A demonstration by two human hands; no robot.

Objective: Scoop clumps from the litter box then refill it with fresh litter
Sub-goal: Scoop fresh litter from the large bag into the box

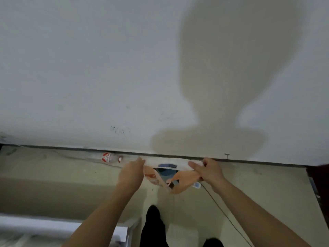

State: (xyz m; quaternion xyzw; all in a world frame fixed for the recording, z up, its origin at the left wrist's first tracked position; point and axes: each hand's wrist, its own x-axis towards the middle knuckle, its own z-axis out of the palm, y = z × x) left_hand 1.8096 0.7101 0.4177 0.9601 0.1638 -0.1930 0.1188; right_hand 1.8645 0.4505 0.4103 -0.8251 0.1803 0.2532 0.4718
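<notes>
Wall (pixel 89 68): white, shadowed, meeting a pale floor.
Bag (pixel 185 177): peach and white, hanging low before the wall's foot; its blue print is too blurred to read.
Left hand (pixel 131 172): pinches one end of the bag's top edge.
Right hand (pixel 207 171): curled round the other end.
White object (pixel 53 227): lower left, cut off, unclear.
</notes>
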